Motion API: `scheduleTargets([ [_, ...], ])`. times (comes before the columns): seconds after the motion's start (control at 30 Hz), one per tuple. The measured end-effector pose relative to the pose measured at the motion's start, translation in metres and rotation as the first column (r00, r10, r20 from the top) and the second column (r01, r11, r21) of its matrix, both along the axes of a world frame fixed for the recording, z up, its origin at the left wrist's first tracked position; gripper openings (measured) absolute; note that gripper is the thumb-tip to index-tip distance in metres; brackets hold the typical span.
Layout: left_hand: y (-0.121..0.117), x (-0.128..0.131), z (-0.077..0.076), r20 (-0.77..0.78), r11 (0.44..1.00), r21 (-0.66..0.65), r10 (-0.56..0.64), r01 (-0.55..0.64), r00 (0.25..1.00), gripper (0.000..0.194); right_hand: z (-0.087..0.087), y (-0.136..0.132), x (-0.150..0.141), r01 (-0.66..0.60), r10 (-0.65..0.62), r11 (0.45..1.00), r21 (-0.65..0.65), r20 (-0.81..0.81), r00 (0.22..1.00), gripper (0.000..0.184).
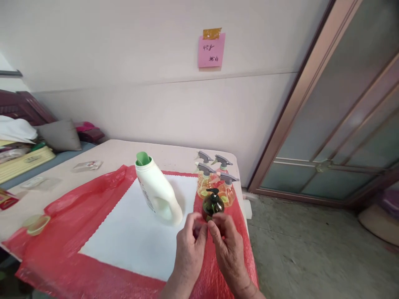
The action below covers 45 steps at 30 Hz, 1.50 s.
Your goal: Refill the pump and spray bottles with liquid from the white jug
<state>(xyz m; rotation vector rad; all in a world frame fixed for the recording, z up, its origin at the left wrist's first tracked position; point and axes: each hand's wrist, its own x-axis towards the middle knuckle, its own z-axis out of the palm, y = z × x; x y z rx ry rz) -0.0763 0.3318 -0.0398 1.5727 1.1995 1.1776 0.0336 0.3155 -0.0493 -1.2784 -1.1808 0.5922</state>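
Observation:
My left hand [190, 249] and my right hand [229, 245] meet at the base of a small dark green pump bottle [213, 204] with a black pump head, fingers curled round its lower part. The bottle stands upright on a red plastic sheet [62, 207]. Just behind it stand several orange spray bottles [215, 182] with grey triggers. A white detergent jug [157, 189] with an open green spout stands to the left on a white cloth [131, 232].
A green cap [37, 224] lies on the red sheet at the far left. The table [102, 153] ends right of the bottles, above a concrete floor. Clear packets [87, 165] lie at the back left. A pink note [211, 50] hangs on the wall.

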Motion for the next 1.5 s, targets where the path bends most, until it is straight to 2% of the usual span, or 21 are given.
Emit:
scheduleTargets([
  [0.03,0.001,-0.001,0.001,0.025,0.999,0.008,0.032,-0.033,0.999,0.033,0.000,-0.001,0.003,0.029,-0.029,0.999,0.037,0.015,0.999,0.031],
  [0.1,0.004,-0.004,0.000,0.050,0.996,0.007,0.094,-0.094,0.994,0.066,0.001,-0.002,0.010,0.064,-0.071,0.992,0.111,0.060,0.996,0.061],
  [0.17,0.008,-0.007,-0.002,0.040,0.993,-0.007,0.117,-0.117,0.992,0.082,0.000,-0.001,0.016,0.056,-0.073,0.988,0.142,0.115,0.991,0.075],
  [0.37,0.011,-0.013,-0.006,0.016,0.998,-0.021,0.057,-0.056,0.998,0.086,-0.009,0.006,0.018,-0.047,0.022,0.992,0.114,0.209,0.978,0.085],
  [0.47,0.009,-0.016,-0.003,0.019,0.996,-0.036,0.085,-0.084,0.996,0.085,-0.011,0.010,0.014,-0.120,0.106,0.991,0.061,0.201,0.974,0.086],
  [0.77,0.008,-0.031,0.000,-0.004,0.988,-0.062,0.139,-0.139,0.990,0.087,-0.011,0.014,0.014,-0.150,0.145,0.988,0.021,0.152,0.978,0.085],
  [1.27,0.006,-0.035,0.000,0.003,0.988,-0.066,0.139,-0.138,0.990,0.086,-0.012,0.016,0.015,-0.162,0.161,0.987,-0.005,0.135,0.978,0.080],
  [1.33,0.006,-0.034,-0.002,0.001,0.986,-0.058,0.159,-0.159,0.987,0.081,-0.008,0.015,0.015,-0.161,0.166,0.986,-0.048,0.129,0.978,0.068],
  [1.43,0.007,-0.033,-0.003,-0.005,0.974,-0.048,0.221,-0.221,0.975,0.056,-0.004,0.013,0.015,-0.152,0.164,0.983,-0.099,0.131,0.978,0.019],
  [1.47,0.007,-0.033,-0.003,-0.001,0.971,-0.053,0.235,-0.235,0.972,0.044,-0.004,0.013,0.015,-0.141,0.154,0.985,-0.103,0.135,0.979,0.011],
  [1.5,0.007,-0.034,-0.002,0.010,0.968,-0.063,0.245,-0.244,0.969,0.033,-0.004,0.013,0.015,-0.125,0.138,0.987,-0.102,0.139,0.981,0.019],
])
